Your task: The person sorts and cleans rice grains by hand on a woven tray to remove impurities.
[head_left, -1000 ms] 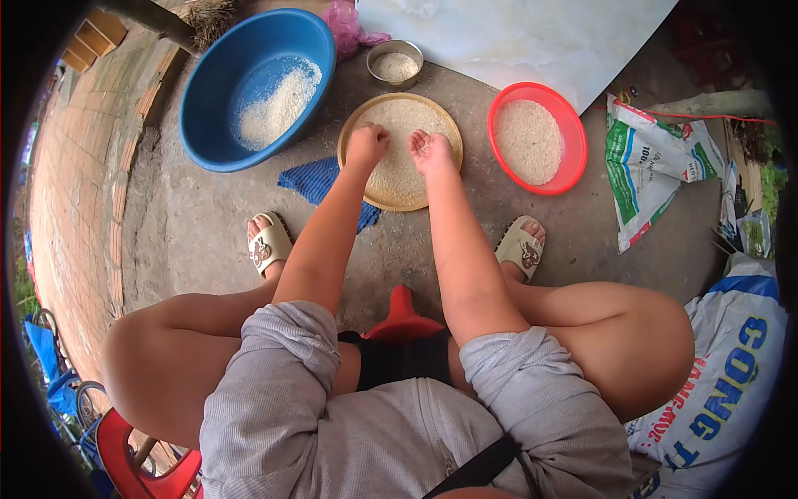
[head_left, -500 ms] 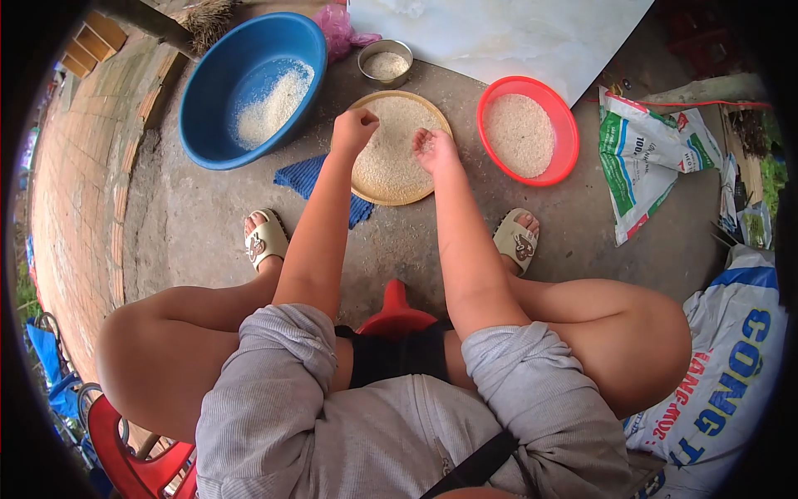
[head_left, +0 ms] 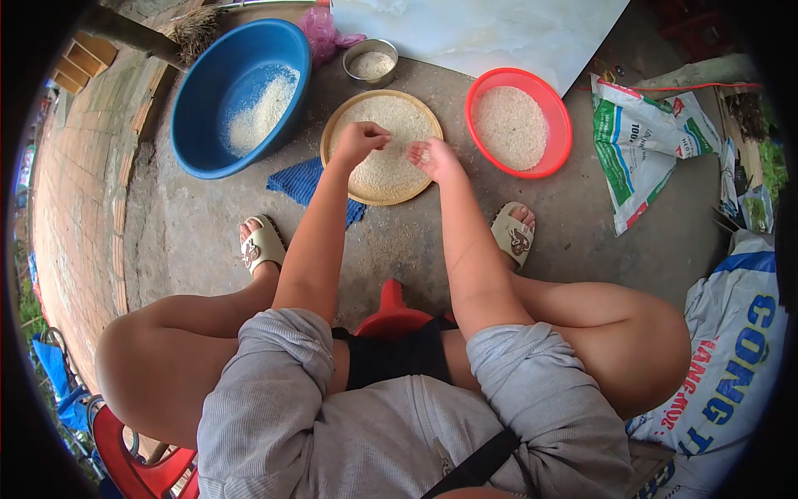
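In the head view, pale grain (head_left: 378,179) is spread across one round tray (head_left: 397,202), and both hands are held above that tray. The left hand (head_left: 362,145) is placed over the tray's left half, its fingers bunched together and bent; whether a grain is pinched between them cannot be told. The right hand (head_left: 435,160) is held at the tray's right edge, palm up and loosely cupped, and a few grains are carried on its palm and fingers. Grain is seen beneath and between the two hands, which are kept apart

Four vessels with pale grain are counted, the tray included. One blue basin (head_left: 198,104) is set left of the tray, one red basin (head_left: 568,141) just to its right, and one metal bowl (head_left: 374,82) just beyond its far edge. One blue cloth (head_left: 295,180) is partly covered by the tray's near left side. One pink bag (head_left: 320,35) and one pale board (head_left: 474,33) are placed beyond the tray, and one green-and-white sack (head_left: 640,137) is laid well to its right. Two sandals, one left (head_left: 263,244) and one right (head_left: 510,233), are worn on the near side of the tray
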`<state>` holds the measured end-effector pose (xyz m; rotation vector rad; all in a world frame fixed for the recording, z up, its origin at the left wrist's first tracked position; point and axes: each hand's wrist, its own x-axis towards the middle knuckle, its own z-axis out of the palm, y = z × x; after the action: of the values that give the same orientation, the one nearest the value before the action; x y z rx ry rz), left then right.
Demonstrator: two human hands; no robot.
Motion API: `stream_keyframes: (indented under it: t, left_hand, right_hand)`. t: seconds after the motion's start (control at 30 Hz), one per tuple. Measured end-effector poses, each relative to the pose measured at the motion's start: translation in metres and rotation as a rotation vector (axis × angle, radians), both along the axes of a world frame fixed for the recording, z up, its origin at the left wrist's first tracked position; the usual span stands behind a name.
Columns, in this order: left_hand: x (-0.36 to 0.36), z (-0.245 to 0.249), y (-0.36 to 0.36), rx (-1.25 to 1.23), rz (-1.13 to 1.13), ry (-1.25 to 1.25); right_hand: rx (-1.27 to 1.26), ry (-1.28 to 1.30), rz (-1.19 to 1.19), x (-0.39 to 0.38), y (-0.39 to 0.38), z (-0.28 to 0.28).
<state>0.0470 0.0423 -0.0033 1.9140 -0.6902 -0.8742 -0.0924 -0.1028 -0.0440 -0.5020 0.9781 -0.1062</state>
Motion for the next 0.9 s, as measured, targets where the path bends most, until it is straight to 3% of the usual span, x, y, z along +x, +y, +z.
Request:
stream_keyframes:
  t: [0.03, 0.1, 0.17, 0.23, 0.3, 0.5, 0.6, 0.67, 0.7, 0.77, 0.83, 0.9]
  left_hand:
    - [-0.002, 0.005, -0.007, -0.136, -0.089, 0.263]
    - [-0.009, 0.016, -0.018, -0.184, -0.195, 0.313]
    - [-0.014, 0.03, -0.023, -0.088, -0.187, -0.395]
    - [-0.01, 0.019, -0.021, -0.078, -0.079, -0.455]
    - [-0.003, 0.003, -0.013, 0.092, 0.039, -0.501]
    - [-0.021, -0.037, 0.003, 0.08, 0.041, -0.678]
    - [-0.03, -0.027, -0.004, 0.04, 0.022, -0.619]
    - [-0.039, -0.004, -0.016, -0.072, -0.008, -0.331]
    - [-0.041, 0.003, -0.023, -0.071, -0.008, -0.333]
    - [-0.044, 0.016, -0.036, -0.098, -0.23, 0.119]
    - [-0.047, 0.026, -0.041, -0.041, -0.228, 0.039]
    - [-0.045, 0.019, -0.044, -0.078, 0.012, -0.473]
  right_hand:
    - [0.039, -0.04, 0.059, 0.003, 0.004, 0.007]
    - [0.061, -0.074, -0.011, 0.007, 0.007, 0.017]
    - [0.083, -0.112, -0.082, 0.007, 0.005, 0.02]
    - [0.18, -0.112, -0.14, 0.004, -0.008, 0.003]
    - [0.135, -0.1, -0.131, -0.003, -0.015, -0.004]
    - [-0.024, -0.003, -0.033, -0.022, -0.018, 0.002]
    - [-0.026, -0.012, -0.017, -0.029, -0.017, 0.004]
    - [-0.009, -0.04, -0.019, -0.027, -0.014, 0.014]
    - [0.026, -0.063, -0.043, -0.024, -0.011, 0.022]
    - [0.065, -0.084, -0.066, -0.023, -0.01, 0.022]
    - [0.055, -0.076, -0.116, -0.022, -0.016, 0.01]
    - [-0.006, 0.059, -0.221, -0.025, -0.024, 0.003]
